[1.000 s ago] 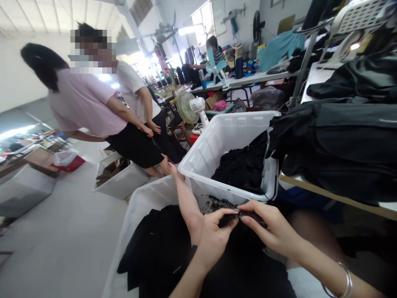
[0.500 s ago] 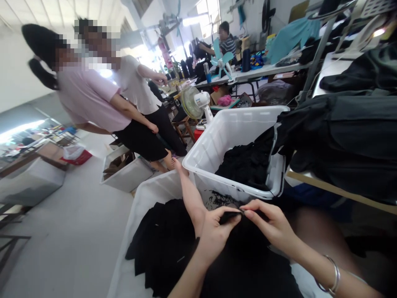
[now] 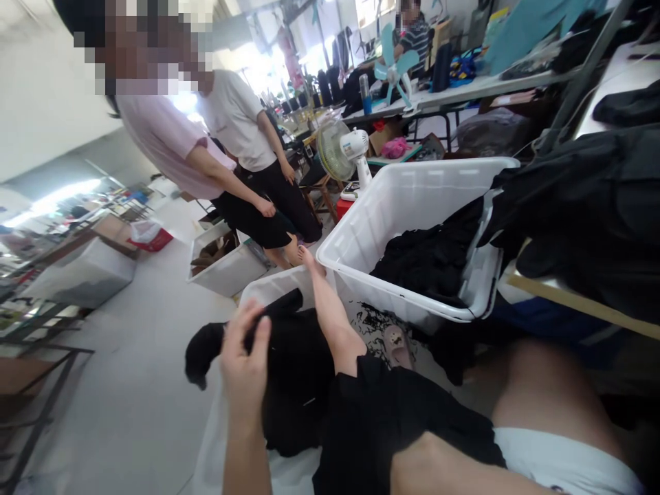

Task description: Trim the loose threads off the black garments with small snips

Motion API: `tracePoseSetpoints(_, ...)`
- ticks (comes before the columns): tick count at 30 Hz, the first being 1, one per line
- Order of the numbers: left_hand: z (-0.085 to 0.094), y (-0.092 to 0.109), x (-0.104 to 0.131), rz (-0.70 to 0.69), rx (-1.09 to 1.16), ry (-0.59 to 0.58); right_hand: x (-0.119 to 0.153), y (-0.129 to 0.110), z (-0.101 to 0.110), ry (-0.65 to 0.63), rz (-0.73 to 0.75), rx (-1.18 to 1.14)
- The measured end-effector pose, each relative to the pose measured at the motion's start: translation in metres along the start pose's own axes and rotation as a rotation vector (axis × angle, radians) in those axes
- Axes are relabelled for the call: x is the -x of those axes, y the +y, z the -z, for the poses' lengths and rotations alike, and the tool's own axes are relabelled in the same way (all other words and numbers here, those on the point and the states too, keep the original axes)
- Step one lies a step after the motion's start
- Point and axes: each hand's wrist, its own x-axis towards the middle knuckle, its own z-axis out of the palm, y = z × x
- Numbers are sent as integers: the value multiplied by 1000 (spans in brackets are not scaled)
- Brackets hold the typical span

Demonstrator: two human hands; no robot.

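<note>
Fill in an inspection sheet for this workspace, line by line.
Surface: table at right, heaped with dark garments.
Job's things: black cloth in the near bin; more in the far bin.
Clutter: black scraps and a slipper on the floor.
Hands: left hand at the black cloth, grip unclear; right hand at the bottom edge, fingers not visible.
Cables: thin pale cord near the metal post.
Surroundings: two people standing, another farther back; white fan, teal fan.
</note>
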Motion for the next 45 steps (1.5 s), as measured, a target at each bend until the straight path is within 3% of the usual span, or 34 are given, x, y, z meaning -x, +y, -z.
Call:
tracePoseSetpoints(2,-15,18,11,41,216,-476,-2,7,10,152,-154,-214)
tracePoseSetpoints(4,-30,33,22,76,399,-932,-5,14,26,387,-322,-523)
tracePoseSetpoints(6,-43,43,32,71,543,-1206,-9,16,44,628,-415,-794)
tracePoseSetpoints(7,-49,46,37,57,590,-1252,-11,16,52,730,-437,-874)
tracePoseSetpoints(10,-66,51,46,83,604,-1223,-14,15,77,931,-433,-926)
tracePoseSetpoints(13,-79,52,49,306,631,-1130,-12,22,103,1033,-373,-801)
tracePoseSetpoints(17,-94,57,45,521,808,-943,-5,42,125,1048,-337,-135)
tracePoseSetpoints(19,-102,61,43,613,884,-845,-1,47,118,1039,-269,183)
tracePoseSetpoints(21,-109,67,40,670,934,-781,2,49,97,990,-141,284)
tracePoseSetpoints(24,-115,79,38,719,1015,-772,5,49,53,809,-62,172)
tracePoseSetpoints(27,-113,91,37,755,1115,-813,0,52,33,840,-184,31)
tracePoseSetpoints(30,-106,92,37,710,1115,-875,-9,55,52,988,-219,-103)
tracePoseSetpoints(32,-103,85,37,599,947,-860,-15,52,77,998,-198,-242)
tracePoseSetpoints(35,-103,71,40,222,524,-622,-22,38,111,875,-200,-420)
tracePoseSetpoints(37,-107,67,43,-65,376,-495,-30,28,125,773,-213,-453)
tracePoseSetpoints(39,-111,71,45,-232,362,-565,-41,22,132,659,-232,-457)
tracePoseSetpoints(42,-119,83,45,-174,412,-772,-52,24,138,549,-242,-342)
tracePoseSetpoints(43,-120,86,44,-106,442,-771,-53,28,139,566,-233,-248)
tracePoseSetpoints(45,-122,91,41,19,506,-649,-47,38,137,688,-216,-55)
